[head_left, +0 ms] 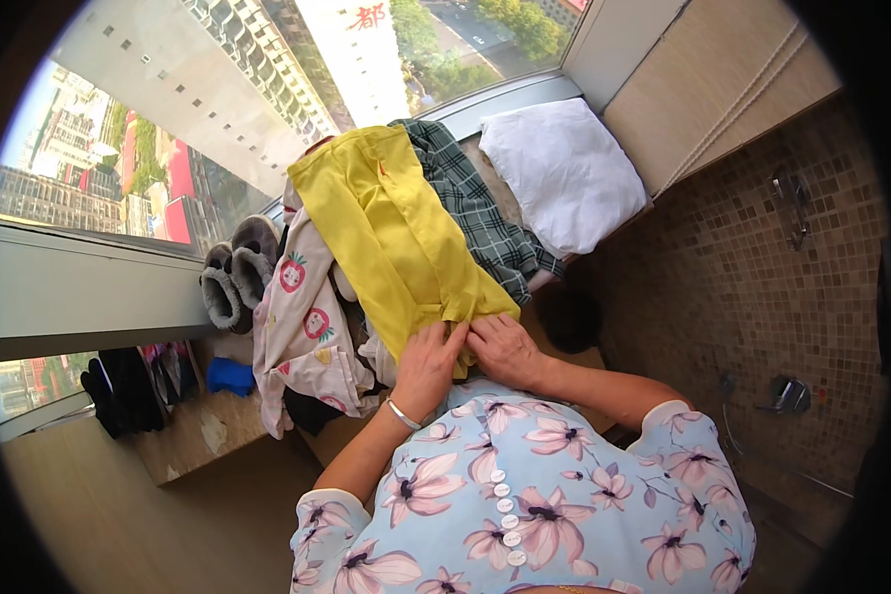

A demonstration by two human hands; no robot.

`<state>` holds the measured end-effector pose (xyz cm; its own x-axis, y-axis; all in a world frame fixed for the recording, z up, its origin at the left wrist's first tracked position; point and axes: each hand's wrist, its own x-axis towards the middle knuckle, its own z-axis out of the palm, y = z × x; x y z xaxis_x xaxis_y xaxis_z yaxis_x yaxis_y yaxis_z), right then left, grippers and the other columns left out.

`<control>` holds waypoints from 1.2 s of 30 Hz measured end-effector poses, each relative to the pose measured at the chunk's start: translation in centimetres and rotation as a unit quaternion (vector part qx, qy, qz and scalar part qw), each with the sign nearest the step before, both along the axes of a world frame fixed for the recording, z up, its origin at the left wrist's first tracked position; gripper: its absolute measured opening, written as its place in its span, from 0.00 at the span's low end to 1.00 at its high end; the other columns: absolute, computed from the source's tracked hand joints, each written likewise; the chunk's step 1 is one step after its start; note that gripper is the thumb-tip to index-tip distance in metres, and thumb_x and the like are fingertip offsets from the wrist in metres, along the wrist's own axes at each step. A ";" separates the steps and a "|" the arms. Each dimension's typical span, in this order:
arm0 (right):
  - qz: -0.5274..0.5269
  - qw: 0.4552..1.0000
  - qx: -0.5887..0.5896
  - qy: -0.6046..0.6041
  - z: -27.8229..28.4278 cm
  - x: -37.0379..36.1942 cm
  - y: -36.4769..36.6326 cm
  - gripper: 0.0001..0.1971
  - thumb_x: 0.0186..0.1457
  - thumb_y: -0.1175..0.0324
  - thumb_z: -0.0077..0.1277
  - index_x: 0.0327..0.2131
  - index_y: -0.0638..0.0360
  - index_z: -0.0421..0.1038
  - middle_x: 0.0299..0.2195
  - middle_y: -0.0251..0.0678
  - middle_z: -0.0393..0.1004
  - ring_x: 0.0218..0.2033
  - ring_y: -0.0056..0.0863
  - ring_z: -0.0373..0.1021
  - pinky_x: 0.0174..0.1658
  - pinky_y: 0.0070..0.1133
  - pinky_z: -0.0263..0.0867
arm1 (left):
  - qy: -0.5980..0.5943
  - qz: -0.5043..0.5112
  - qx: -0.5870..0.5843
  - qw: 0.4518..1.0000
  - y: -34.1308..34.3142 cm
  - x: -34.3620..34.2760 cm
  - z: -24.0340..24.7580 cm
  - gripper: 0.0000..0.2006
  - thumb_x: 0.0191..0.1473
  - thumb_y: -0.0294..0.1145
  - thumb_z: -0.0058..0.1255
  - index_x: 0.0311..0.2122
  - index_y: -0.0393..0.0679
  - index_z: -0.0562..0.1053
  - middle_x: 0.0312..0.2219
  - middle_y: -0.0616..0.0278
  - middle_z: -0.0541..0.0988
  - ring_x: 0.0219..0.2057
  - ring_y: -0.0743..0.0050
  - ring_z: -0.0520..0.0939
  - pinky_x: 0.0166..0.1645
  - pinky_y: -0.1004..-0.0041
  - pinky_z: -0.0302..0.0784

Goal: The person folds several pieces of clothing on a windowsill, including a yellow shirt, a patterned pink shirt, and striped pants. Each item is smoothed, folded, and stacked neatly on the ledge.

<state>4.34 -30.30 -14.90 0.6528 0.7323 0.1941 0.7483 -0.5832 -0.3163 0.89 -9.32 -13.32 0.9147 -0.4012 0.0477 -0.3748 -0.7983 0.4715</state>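
1. The bright yellow, smooth cloth garment (396, 218) lies spread beyond both hands, stretching away from their fingers.
2. The left hand (428, 361) and right hand (505, 346) nearly touch, each pinching its near edge, fingers drawn narrow.
3. Left-ahead of the hands, a pale, fruit-printed cloth garment (305, 297) borders it; right-ahead, dark green plaid cloth (465, 188) lies partly beneath.
4. Farther right-ahead sits a folded white cloth (564, 173).
5. A white window frame (505, 97) bounds the far side; room opens rightward of the right hand, towards a brown mosaic-tiled wall (703, 297).
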 end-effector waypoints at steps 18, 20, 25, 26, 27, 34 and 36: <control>-0.082 0.950 0.164 0.251 1.8 8.9 0.2 0.12 0.57 0.66 0.63 0.41 0.62 0.78 0.30 0.42 0.82 0.30 0.40 0.80 0.35 0.30 0.74 | 0.067 0.285 -0.228 0.929 -1.1 2.0 0.5 0.13 0.57 0.28 0.63 0.47 0.39 0.77 0.32 0.51 0.83 0.31 0.53 0.84 0.38 0.61 0.80; -0.080 0.961 0.146 0.220 1.3 8.4 0.4 0.12 0.56 0.65 0.64 0.41 0.61 0.78 0.29 0.42 0.81 0.30 0.41 0.80 0.35 0.31 0.75 | 0.030 0.265 -0.191 0.945 -0.9 1.7 0.2 0.15 0.57 0.27 0.63 0.48 0.38 0.77 0.31 0.52 0.83 0.29 0.56 0.84 0.36 0.63 0.79; -0.045 0.935 0.176 0.306 2.8 7.5 0.0 0.16 0.54 0.62 0.66 0.43 0.61 0.79 0.30 0.41 0.81 0.31 0.42 0.79 0.36 0.33 0.75 | 0.051 0.258 -0.222 0.939 -0.7 0.0 1.1 0.13 0.55 0.25 0.62 0.46 0.38 0.77 0.31 0.50 0.82 0.32 0.53 0.84 0.38 0.61 0.79; -0.011 0.936 0.184 0.300 3.2 7.0 0.2 0.17 0.54 0.62 0.67 0.44 0.60 0.79 0.31 0.42 0.81 0.32 0.42 0.79 0.37 0.33 0.75 | 0.041 0.259 -0.230 0.937 -0.7 -0.3 1.0 0.12 0.55 0.23 0.61 0.45 0.37 0.78 0.31 0.50 0.82 0.32 0.52 0.84 0.39 0.61 0.79; 0.030 0.940 0.183 0.286 3.3 6.6 0.4 0.19 0.53 0.61 0.67 0.45 0.60 0.79 0.34 0.42 0.81 0.34 0.42 0.79 0.39 0.33 0.74 | 0.010 0.251 -0.224 0.942 -0.4 -0.4 0.9 0.10 0.55 0.22 0.60 0.44 0.37 0.78 0.32 0.50 0.81 0.33 0.50 0.83 0.39 0.60 0.79; 0.177 0.950 0.149 0.209 2.1 3.9 1.5 0.23 0.51 0.61 0.68 0.50 0.59 0.78 0.45 0.41 0.79 0.47 0.43 0.76 0.50 0.35 0.71 | -0.058 0.272 -0.146 0.949 2.4 -0.2 2.7 0.06 0.55 0.18 0.54 0.37 0.40 0.78 0.33 0.53 0.80 0.35 0.46 0.82 0.38 0.56 0.78; 0.161 0.955 0.143 0.203 1.9 3.6 1.4 0.21 0.51 0.63 0.67 0.48 0.59 0.79 0.45 0.40 0.79 0.48 0.42 0.76 0.51 0.35 0.71 | -0.054 0.262 -0.159 0.950 2.4 -0.3 3.2 0.07 0.55 0.18 0.54 0.38 0.40 0.78 0.34 0.53 0.80 0.35 0.47 0.83 0.38 0.57 0.78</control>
